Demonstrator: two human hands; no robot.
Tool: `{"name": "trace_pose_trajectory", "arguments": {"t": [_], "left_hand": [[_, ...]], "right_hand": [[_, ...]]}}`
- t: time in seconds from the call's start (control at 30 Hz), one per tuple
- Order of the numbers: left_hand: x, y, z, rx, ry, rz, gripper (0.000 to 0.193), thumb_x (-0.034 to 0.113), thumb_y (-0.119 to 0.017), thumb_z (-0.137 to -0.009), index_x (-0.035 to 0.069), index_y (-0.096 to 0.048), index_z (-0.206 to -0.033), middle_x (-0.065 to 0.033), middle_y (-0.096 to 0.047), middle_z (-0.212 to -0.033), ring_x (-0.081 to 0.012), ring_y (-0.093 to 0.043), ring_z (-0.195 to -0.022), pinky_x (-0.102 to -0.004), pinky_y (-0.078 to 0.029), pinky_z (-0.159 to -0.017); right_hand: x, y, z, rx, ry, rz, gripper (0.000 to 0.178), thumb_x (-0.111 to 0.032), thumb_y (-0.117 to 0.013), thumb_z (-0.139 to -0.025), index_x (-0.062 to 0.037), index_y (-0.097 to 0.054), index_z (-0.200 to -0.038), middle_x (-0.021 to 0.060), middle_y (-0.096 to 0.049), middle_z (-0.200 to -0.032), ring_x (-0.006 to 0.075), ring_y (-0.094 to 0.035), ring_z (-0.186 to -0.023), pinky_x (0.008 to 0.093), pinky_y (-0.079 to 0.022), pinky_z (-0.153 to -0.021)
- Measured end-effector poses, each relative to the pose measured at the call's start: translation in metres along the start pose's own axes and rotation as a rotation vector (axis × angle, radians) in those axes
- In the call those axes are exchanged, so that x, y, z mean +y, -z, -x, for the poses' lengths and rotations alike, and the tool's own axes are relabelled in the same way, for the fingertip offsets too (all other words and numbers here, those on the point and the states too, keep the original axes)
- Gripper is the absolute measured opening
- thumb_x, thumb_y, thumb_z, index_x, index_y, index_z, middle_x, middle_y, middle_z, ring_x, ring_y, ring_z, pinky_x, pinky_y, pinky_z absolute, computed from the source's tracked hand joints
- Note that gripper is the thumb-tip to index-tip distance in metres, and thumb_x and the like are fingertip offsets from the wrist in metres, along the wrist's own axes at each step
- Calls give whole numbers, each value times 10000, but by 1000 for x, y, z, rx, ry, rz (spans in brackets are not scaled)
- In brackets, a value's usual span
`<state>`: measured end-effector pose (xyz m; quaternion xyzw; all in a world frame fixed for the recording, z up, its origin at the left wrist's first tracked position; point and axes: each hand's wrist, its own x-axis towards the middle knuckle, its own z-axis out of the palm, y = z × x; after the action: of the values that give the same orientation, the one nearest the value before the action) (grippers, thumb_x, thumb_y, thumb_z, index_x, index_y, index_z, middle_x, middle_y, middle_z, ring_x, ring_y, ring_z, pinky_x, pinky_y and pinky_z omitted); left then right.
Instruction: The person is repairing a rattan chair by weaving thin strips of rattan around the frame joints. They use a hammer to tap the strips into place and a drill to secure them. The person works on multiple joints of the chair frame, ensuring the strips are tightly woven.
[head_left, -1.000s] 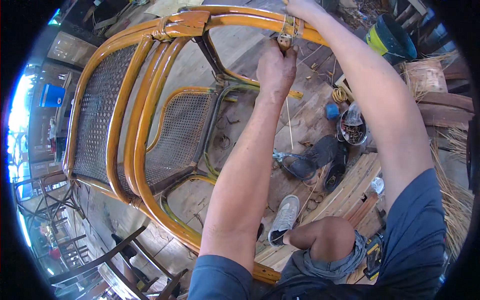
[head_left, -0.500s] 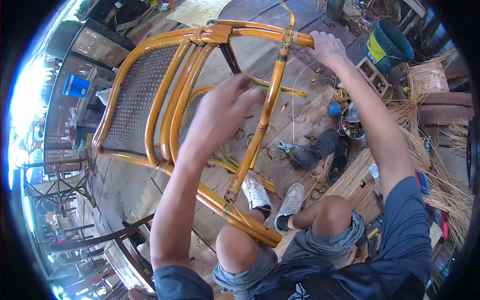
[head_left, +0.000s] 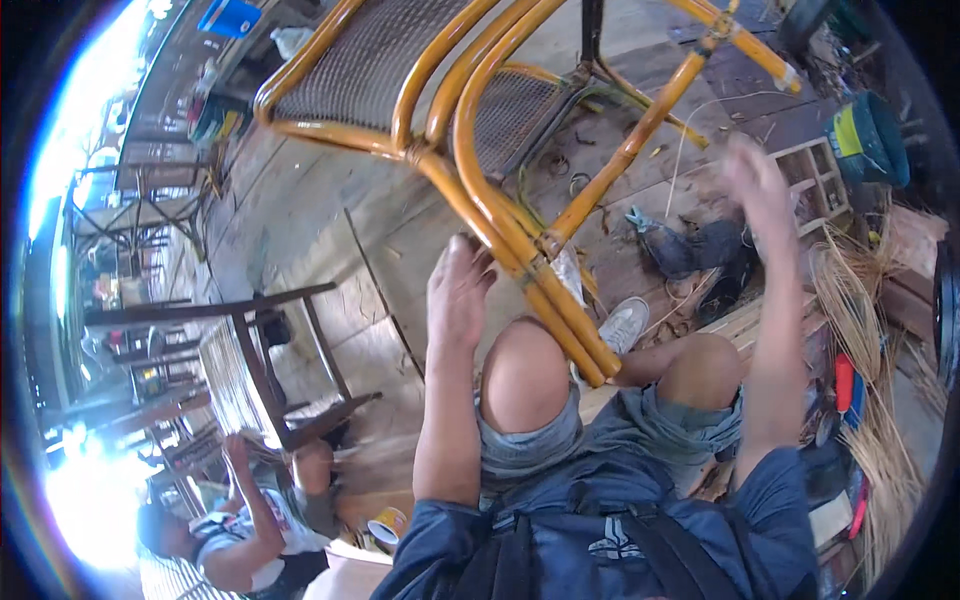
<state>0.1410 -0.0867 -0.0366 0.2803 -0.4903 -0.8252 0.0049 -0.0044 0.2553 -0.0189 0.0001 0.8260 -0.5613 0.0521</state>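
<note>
A glossy orange-brown rattan chair (head_left: 468, 205) with woven cane panels (head_left: 365, 75) lies tipped in front of me. Two of its poles run down between my knees, and their cut ends show there. My left hand (head_left: 458, 295) is at the left side of these poles, its fingers curled against and partly behind them. Away from the chair, my right hand (head_left: 755, 180) is raised on the right. Motion smears its fingers, and no object can be made out in it.
Pliers (head_left: 637, 218) and dark shoes (head_left: 690, 250) lie on the wooden floor. At right stand a wooden crate (head_left: 815, 180), a green bucket (head_left: 868, 140) and loose rattan strips (head_left: 870, 330). A co-worker (head_left: 245, 530) sits lower left beside a dark wooden chair (head_left: 255, 370).
My right hand has left the chair's far pole and come down to the right. My left hand has moved down to the near poles. The view has shifted, showing the co-worker.
</note>
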Motion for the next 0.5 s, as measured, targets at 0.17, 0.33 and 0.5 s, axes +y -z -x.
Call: {"name": "trace_pose_trajectory", "arguments": {"t": [0.17, 0.33, 0.5], "left_hand": [[-9, -8, -13, -110, 143, 122, 352, 339, -456, -922, 43, -544, -1091, -55, -590, -1031, -156, -563, -893, -297, -435, -789], [-21, -6, -17, -164, 200, 263, 349, 350, -462, -918, 60, -539, -1095, -63, -599, -1007, -173, -560, -909, -332, -436, -823], [-29, 3, -19, -286, 208, 276, 396, 395, -480, -899, 104, -497, -1167, -52, -578, -1057, -178, -524, -986, -361, -391, -870]], "right_hand": [[-7, -66, 129, -269, -226, -479, 392, -257, -566, -865, -2, -500, -1156, 67, -589, -957, 115, -551, -874, 241, -435, -775], [-36, -118, 164, -342, -139, -435, 382, -153, -547, -867, 27, -464, -1193, 98, -568, -1049, 164, -533, -967, 280, -419, -851], [-8, -138, 166, -281, 61, 6, 344, -224, -505, -897, -5, -498, -1162, 138, -596, -853, 142, -579, -789, 274, -447, -719]]}}
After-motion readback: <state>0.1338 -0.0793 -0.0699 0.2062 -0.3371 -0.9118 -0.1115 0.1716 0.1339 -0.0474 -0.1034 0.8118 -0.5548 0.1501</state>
